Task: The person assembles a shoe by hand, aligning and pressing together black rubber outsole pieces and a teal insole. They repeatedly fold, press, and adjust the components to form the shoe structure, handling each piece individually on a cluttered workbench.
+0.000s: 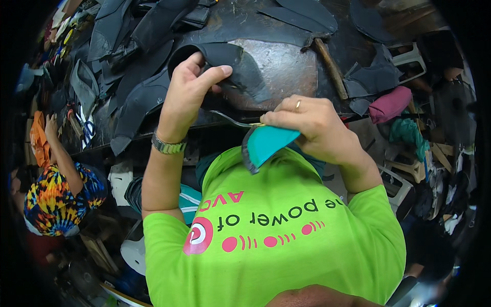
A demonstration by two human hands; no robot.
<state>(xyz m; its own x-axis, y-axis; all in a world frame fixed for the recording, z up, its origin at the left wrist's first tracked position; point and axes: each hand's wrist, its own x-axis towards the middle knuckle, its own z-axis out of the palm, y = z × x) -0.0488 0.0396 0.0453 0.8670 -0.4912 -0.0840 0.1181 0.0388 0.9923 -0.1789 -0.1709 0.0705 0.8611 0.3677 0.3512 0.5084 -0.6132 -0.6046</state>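
- Black curved piece (244, 69): over the counter (240, 18), its left part grasped in my left hand (192, 82), thumb on top
- Its long axis slopes rightward and toward me, the free end near my right hand
- Thin curved tool (230, 118): pinched by my right hand (317, 125), pointing left, nearer me than the piece
- Teal half-round piece (271, 146): just below those fingers; whether held, I cannot tell
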